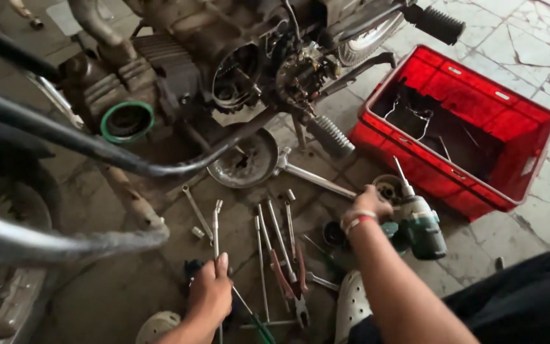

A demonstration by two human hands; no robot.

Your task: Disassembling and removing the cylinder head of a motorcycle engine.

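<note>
A repair workshop: stripped motorcycle engine (pixel 243 70), wrenches (pixel 275 236) strewn on the floor.

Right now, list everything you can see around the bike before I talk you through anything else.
motorcycle engine: one, dark and greasy, top centre
foot pegs: two, black rubber, right of engine
exhaust pipe: one, dark, across the left
ring: one, green rim, left of engine
metal pan: one, grey, on floor below engine
crate: one, red, on floor at right
wrenches and drivers: several, silver, spread on floor, centre
pliers: one, red handles, among the tools
power driver: one, green-grey, beside right hand
left hand: holding a long silver wrench
right hand: red wristband, on the driver's grip
</note>
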